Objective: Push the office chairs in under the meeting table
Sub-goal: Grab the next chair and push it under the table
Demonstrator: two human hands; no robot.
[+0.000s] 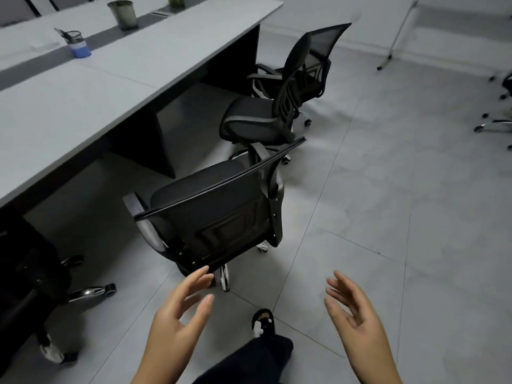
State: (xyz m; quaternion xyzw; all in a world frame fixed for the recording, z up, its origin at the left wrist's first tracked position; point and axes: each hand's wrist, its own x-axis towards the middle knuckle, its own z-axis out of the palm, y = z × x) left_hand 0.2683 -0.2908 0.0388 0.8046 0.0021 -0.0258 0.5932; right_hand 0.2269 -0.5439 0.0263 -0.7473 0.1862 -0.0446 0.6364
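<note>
Left hand (177,314) and right hand (357,311) hang apart, both empty, a shoe (262,322) on the floor between them. Just ahead of the left hand stands the near chair (213,214), its back toward the hands. Beyond it a second chair (266,115), then a third (318,56). The table (83,92) runs along the left, carrying a cup (77,45) and pot (123,13). Another chair (30,278) sits left of the left hand.

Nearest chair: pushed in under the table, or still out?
Out. The nearest chair stands clear of the table edge, its whole seat visible.
</note>
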